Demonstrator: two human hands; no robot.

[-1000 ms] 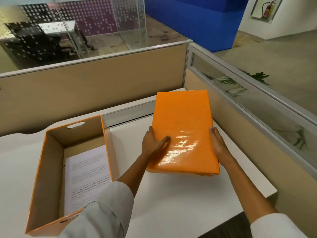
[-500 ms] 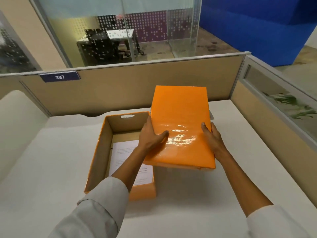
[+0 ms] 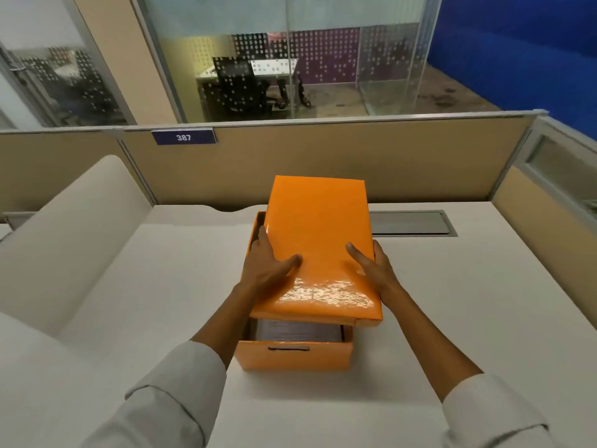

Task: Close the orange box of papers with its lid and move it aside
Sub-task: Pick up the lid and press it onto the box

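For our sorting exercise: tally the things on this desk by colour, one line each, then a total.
Orange: 2, the lid and the box
White: 1, the stack of papers inside the box
Grey: 1, the cable hatch set in the desk
Total: 4

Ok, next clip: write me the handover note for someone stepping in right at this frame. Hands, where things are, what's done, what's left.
Left hand: grips the lid's left edge, thumb on top.
Right hand: grips the lid's right edge, thumb on top.
Lid: held over the box, roughly lined up but not seated; its near end sits raised.
Box: on the desk, straight ahead, papers showing through the front gap.
Done: lid picked up and brought over the box.
Left: lower the lid until it seats all round, then move the closed box aside.
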